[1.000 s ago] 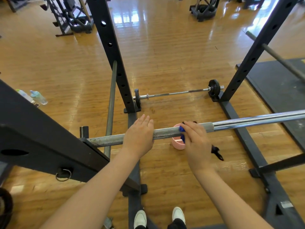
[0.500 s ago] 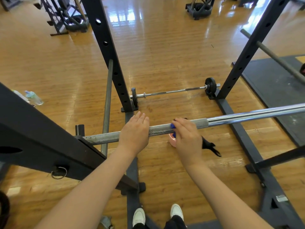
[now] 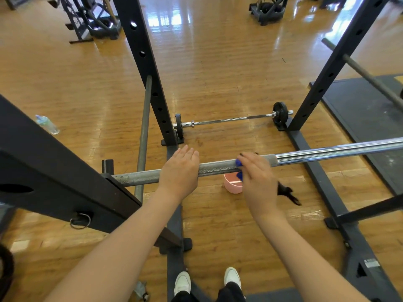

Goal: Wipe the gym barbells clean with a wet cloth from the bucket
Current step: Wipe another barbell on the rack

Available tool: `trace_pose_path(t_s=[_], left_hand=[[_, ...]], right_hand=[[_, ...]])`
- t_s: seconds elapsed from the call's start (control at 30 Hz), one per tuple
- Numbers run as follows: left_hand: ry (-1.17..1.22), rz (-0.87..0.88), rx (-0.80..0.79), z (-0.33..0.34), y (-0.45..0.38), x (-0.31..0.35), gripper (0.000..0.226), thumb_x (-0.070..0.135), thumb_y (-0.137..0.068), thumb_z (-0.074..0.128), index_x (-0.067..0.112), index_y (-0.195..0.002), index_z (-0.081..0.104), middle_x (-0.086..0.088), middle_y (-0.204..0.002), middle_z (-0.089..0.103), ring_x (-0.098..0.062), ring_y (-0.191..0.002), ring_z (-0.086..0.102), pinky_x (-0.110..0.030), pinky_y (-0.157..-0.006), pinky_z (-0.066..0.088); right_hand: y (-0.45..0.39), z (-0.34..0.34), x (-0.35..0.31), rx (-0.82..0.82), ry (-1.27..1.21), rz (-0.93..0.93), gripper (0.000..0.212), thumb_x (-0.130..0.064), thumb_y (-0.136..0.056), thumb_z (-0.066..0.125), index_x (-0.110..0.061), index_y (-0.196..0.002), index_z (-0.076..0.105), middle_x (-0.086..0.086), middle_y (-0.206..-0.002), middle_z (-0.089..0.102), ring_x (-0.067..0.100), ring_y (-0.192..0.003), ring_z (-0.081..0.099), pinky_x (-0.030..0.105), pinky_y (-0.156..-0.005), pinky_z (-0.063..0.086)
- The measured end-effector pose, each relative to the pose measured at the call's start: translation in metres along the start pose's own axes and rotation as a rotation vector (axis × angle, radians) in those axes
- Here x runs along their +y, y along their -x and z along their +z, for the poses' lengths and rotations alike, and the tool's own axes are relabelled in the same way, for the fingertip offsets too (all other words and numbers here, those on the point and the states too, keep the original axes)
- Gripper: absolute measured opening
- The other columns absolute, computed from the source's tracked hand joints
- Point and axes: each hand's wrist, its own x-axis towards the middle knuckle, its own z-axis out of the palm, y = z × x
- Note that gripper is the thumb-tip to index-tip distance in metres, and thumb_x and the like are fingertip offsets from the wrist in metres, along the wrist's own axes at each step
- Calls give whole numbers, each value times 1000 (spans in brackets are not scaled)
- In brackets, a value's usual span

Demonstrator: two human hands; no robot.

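A long grey steel barbell with a rough knurled grip (image 3: 218, 167) lies level across a black steel rack, running from the rack arm at the left out past the right edge of the view, where its surface turns to bright smooth chrome. The right hand (image 3: 258, 182) is curled over the bar near the end of the knurled stretch, clamped on a small blue cloth (image 3: 238, 163) pressed against the metal; only a sliver of cloth shows beside the fingers. Over the last second this hand and its cloth look to have slid a little leftward along the knurling, toward the other hand, so the wiping stroke is under way and seems to be covering the grip section, with the chrome part probably still to do. The left hand (image 3: 180, 171) rests on top of the bar just to the left, fingers straight and together, steadying it rather than gripping. The two hands are near each other but apart. Directly below the bar, on the wooden floor (image 3: 218, 73), stands a small round pink bucket (image 3: 233, 186), partly hidden by the right hand. Farther back on the floor lies a thinner second barbell with small black plates (image 3: 231, 119), which likely awaits cleaning.
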Motion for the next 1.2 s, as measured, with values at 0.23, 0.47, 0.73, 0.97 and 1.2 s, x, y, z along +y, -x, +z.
trace_pose_path(t_s=[0.23,0.47,0.73,0.97,1.2], left_hand=[[17,-3,35,3,0,-2,54,16,-94,50,5,-144,33,-11,-150,34,-22,-143,23,-28,-116,9],[5,-21,33,10,0,-3,50,4,-77,69,-4,-125,56,-20,-127,59,-32,-124,51,-37,-107,33],[22,-6,58,6,1,-2,49,6,-90,52,-1,-138,42,-17,-142,45,-28,-138,34,-32,-115,15],[14,7,79,8,1,-1,49,10,-95,43,3,-143,33,-13,-149,36,-24,-142,26,-30,-116,9],[21,-10,84,10,2,-1,48,9,-91,53,1,-138,43,-15,-143,45,-26,-138,34,-31,-115,15]], right_hand=[[-2,-5,-7,-193,31,-210,33,4,-77,67,1,-110,68,16,-113,67,31,-107,63,33,-101,40],[-5,-12,24,79,37,26,34,-12,-87,45,6,-99,70,20,-102,69,35,-97,65,30,-96,42],[-3,-8,11,-129,65,-212,34,5,-74,63,2,-108,68,17,-110,68,32,-103,64,38,-94,49],[-4,-20,31,69,29,104,31,-8,-87,47,5,-105,69,19,-108,68,36,-104,63,38,-96,43],[1,-8,10,-113,31,-154,30,-3,-81,55,2,-108,69,17,-111,67,33,-104,63,39,-94,48]])
